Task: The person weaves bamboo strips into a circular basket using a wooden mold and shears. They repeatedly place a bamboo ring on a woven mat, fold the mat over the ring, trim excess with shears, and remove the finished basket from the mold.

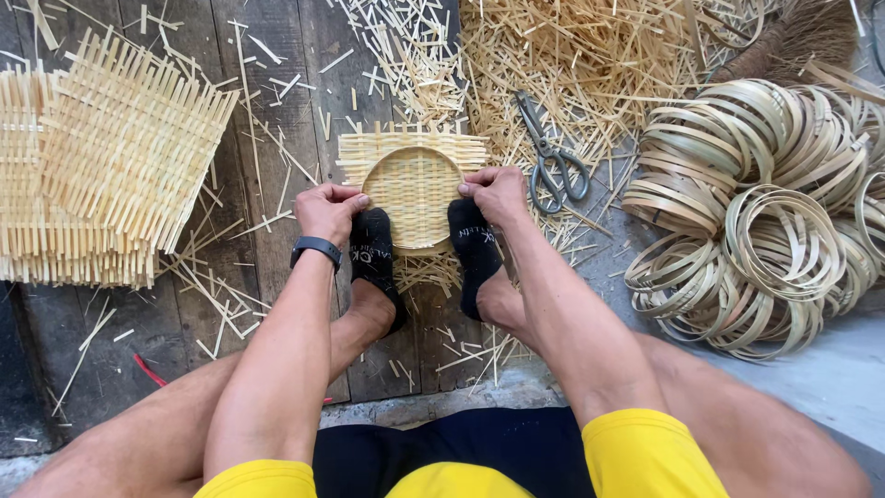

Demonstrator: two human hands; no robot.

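Note:
A small woven bamboo mat [412, 189] with a round bamboo ring pressed onto its middle lies on the wooden boards in front of me. My left hand [328, 212] grips the ring's left edge. My right hand [498, 194] grips its right edge. Both my feet, in black socks [373, 258], press down on the mat's near edge, one beside each hand. A dark watch sits on my left wrist.
Stacked woven bamboo mats [101, 166] lie at the left. Grey scissors [553, 161] rest just right of my right hand among loose bamboo strips [572, 65]. A large heap of bamboo rings [765, 221] fills the right side. A brush lies at top right.

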